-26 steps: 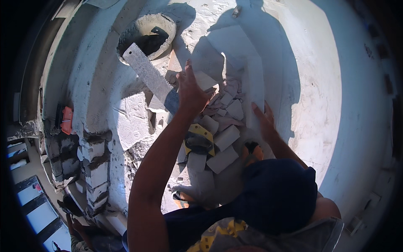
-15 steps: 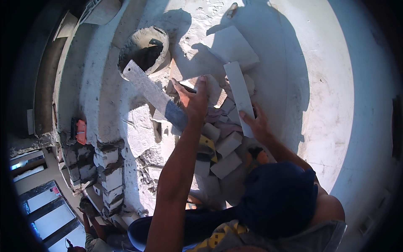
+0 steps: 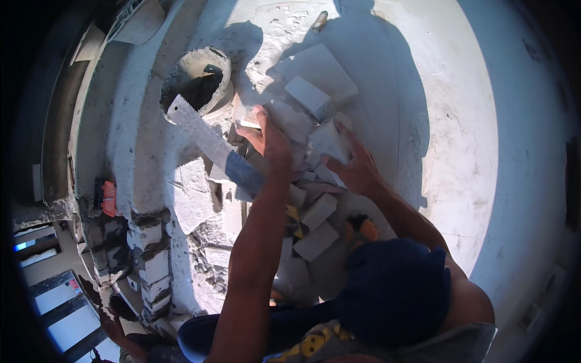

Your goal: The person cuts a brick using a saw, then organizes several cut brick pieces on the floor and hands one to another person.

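My left hand (image 3: 270, 142) has its thumb and fingers around a pale block (image 3: 249, 117) near the bucket. My right hand (image 3: 357, 164) grips a whitish block (image 3: 327, 142) from its right side, thumb and fingers apart across it. Beside the left forearm lies a saw (image 3: 209, 139), its toothed blade slanting toward the bucket; its lower end is hidden by that arm. A small block (image 3: 307, 98) rests against a large pale block (image 3: 327, 71) beyond my hands. Several cut blocks (image 3: 316, 241) are piled between my arms.
A mortar-crusted bucket (image 3: 224, 63) stands at far left of the hands. An orange-and-black thing (image 3: 109, 198) sits on the ledge at left. Rough blockwork (image 3: 154, 266) rises below it. Another person's arm (image 3: 124, 339) shows at lower left. Dark blue cloth (image 3: 393, 290) fills the lower middle.
The long narrow strip is gone from my right hand, which now grips a block. A small block now rests against the large one. My left hand has closed in on the pale block.
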Demonstrator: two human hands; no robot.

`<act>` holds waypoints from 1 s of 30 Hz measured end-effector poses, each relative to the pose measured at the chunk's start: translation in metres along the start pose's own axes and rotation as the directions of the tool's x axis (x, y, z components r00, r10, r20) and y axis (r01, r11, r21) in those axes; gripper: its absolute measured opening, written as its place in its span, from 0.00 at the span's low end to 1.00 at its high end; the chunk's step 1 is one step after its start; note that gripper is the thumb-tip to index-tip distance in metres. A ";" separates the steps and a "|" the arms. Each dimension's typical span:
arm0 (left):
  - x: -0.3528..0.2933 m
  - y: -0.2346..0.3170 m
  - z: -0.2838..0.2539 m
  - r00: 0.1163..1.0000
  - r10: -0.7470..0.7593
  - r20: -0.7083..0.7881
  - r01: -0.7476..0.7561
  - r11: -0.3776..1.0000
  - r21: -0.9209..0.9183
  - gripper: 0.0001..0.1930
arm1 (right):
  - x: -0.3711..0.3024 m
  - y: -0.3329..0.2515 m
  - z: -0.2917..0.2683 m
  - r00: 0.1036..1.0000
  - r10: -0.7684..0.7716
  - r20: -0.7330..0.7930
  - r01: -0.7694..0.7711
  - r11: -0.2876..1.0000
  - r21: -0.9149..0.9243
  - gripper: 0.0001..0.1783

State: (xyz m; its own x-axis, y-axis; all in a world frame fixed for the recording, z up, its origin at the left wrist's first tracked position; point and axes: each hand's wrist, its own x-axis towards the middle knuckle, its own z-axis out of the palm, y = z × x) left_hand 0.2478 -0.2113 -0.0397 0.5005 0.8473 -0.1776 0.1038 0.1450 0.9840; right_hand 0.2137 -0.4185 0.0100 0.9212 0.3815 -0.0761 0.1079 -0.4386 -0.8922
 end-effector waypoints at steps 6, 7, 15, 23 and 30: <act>0.019 0.016 -0.032 0.991 -0.096 -0.093 0.103 0.992 0.070 0.51 | 0.020 -0.026 -0.034 0.981 -0.021 -0.193 0.071 0.965 0.254 0.50; 0.017 0.018 -0.032 0.984 -0.153 -0.094 0.153 0.988 -0.001 0.46 | 0.023 -0.033 -0.045 0.970 -0.027 -0.241 0.100 0.949 0.300 0.51; -0.018 0.031 -0.057 0.758 -0.294 0.582 0.565 0.742 -0.362 0.38 | 0.001 0.020 -0.023 0.993 0.114 -0.042 -0.103 0.973 0.206 0.48; -0.023 0.022 -0.078 0.837 -0.395 0.378 0.355 0.919 0.174 0.36 | -0.017 0.037 0.004 0.949 0.313 0.032 -0.266 0.744 0.613 0.41; -0.057 0.005 -0.060 0.873 -0.119 0.472 -0.202 0.793 0.575 0.54 | 0.034 0.042 -0.025 0.962 -0.100 -0.255 0.069 0.990 -0.126 0.45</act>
State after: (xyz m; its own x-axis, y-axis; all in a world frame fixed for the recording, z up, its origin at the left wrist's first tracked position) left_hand 0.1683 -0.2282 -0.0233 0.8304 0.4816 -0.2800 0.4752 -0.3501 0.8072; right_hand 0.2589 -0.4439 -0.0186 0.9705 0.2031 0.1296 0.2179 -0.5103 -0.8319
